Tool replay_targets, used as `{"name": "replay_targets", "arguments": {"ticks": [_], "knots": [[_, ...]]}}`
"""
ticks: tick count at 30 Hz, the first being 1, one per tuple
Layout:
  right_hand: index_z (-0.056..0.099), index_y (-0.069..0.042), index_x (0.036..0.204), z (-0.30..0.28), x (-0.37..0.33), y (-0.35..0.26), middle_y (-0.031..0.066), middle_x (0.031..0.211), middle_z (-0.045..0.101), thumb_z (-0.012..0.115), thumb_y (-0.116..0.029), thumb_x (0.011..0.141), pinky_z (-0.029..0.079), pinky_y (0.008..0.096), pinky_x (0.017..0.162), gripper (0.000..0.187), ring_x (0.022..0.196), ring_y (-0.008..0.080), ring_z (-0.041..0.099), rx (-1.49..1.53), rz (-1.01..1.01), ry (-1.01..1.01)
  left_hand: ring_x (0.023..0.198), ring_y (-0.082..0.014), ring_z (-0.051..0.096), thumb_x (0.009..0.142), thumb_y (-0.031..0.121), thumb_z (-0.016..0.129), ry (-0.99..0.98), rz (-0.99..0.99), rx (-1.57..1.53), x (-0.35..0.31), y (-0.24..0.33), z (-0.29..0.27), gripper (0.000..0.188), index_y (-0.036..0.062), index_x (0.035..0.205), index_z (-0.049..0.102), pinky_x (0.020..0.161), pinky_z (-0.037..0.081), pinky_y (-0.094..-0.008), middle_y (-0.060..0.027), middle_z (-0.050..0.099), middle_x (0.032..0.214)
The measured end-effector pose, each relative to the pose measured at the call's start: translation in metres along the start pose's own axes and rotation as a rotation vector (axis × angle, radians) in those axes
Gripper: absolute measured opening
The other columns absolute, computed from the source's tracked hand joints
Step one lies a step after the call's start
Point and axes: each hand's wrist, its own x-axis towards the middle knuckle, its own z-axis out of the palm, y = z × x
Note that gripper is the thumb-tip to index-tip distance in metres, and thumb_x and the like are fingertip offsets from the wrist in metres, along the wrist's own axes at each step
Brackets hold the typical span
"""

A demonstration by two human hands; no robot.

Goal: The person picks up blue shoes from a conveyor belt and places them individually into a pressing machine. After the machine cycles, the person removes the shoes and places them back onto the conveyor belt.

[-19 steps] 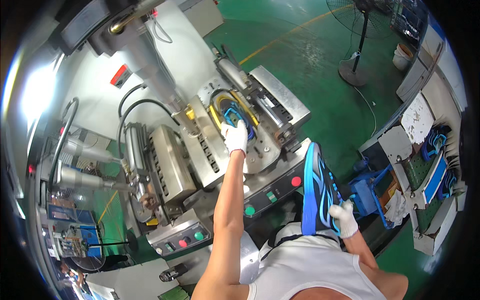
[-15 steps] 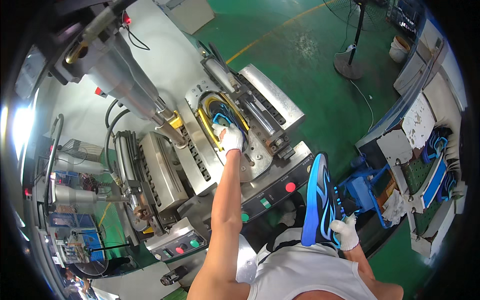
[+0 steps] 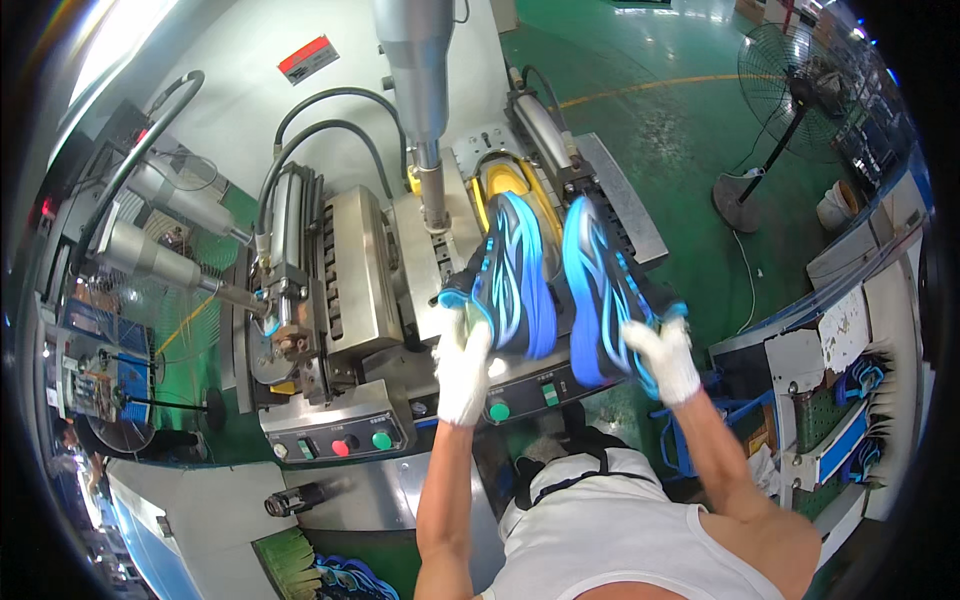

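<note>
My left hand, in a white knit glove, is closed on the heel and collar of a black and blue sneaker. The shoe hangs above the front of the steel press, toe pointing away from me. A matching sneaker is gripped at its collar by my gloved right hand, side by side with the first. A narrow gap lies between the two shoes. Behind them the press's yellow-lined mould shows in part; its near end is hidden by the shoes.
A control panel with coloured buttons fronts the neighbouring press station on the left. Overhead, a metal cylinder reaches down. At right stand a rack holding more shoes and a floor fan. Further shoes lie at lower left.
My left hand has lifted a sneaker out of the yellow-lined mould and drawn it toward me. The right hand has raised its sneaker forward beside it. The view has shifted.
</note>
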Motion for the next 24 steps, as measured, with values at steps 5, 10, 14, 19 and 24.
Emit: {"name": "replay_targets", "arguments": {"ticks": [5,10,14,19,24], "knots": [[0.061,0.003,0.125,0.114,0.19,-0.002,0.0198,0.116,0.072,0.081,-0.033,0.08,0.056,0.0399,0.091,0.061,0.103,0.0275,0.07,-0.033,0.003,-0.23,0.087,-0.0073,0.046,0.098,0.007,0.056,0.095,-0.065,0.068,-0.142,-0.002,-0.099,0.034,-0.0028,0.13,0.054,0.074,0.04,-0.0215,0.0011,0.055,0.105],[0.074,-0.002,0.119,0.228,0.284,0.022,0.0254,0.13,0.068,0.061,-0.028,0.08,0.053,0.0436,0.102,0.048,0.123,0.0375,0.065,-0.869,-0.053,-0.303,0.097,-0.0134,0.054,0.095,0.007,0.057,0.408,-0.297,0.244,-0.276,-0.032,-0.147,0.034,-0.0026,0.128,0.052,0.088,0.045,-0.0262,-0.0047,0.058,0.105],[0.074,-0.003,0.113,0.235,0.28,0.046,0.023,0.129,0.068,0.07,-0.039,0.077,0.054,0.0436,0.1,0.051,0.118,0.0362,0.068,-0.789,-0.125,-0.157,0.11,-0.027,0.062,0.096,0.017,0.062,0.796,-0.504,0.51,-0.352,-0.136,-0.176,0.049,-0.0055,0.138,0.047,0.097,0.048,-0.0369,-0.0176,0.064,0.122],[0.073,0.001,0.107,0.244,0.275,0.033,0.0246,0.115,0.073,0.078,-0.048,0.079,0.054,0.0429,0.094,0.057,0.105,0.0351,0.072,-0.836,-0.171,-0.255,0.129,-0.044,0.056,0.093,0.019,0.067,1.017,-0.487,0.528,-0.347,-0.251,-0.187,0.073,-0.0056,0.153,0.033,0.109,0.045,-0.0483,-0.03,0.053,0.143],[0.066,0.001,0.126,0.205,0.241,0.025,0.0203,0.116,0.075,0.069,-0.046,0.093,0.054,0.0436,0.091,0.057,0.108,0.0352,0.071,-0.8,-0.321,-0.247,0.125,-0.0372,0.061,0.077,0.044,0.083,1.097,-0.608,0.691,-0.317,-0.26,-0.187,0.079,0.0042,0.14,0.058,0.106,0.047,-0.0457,-0.0185,0.063,0.136]]}}
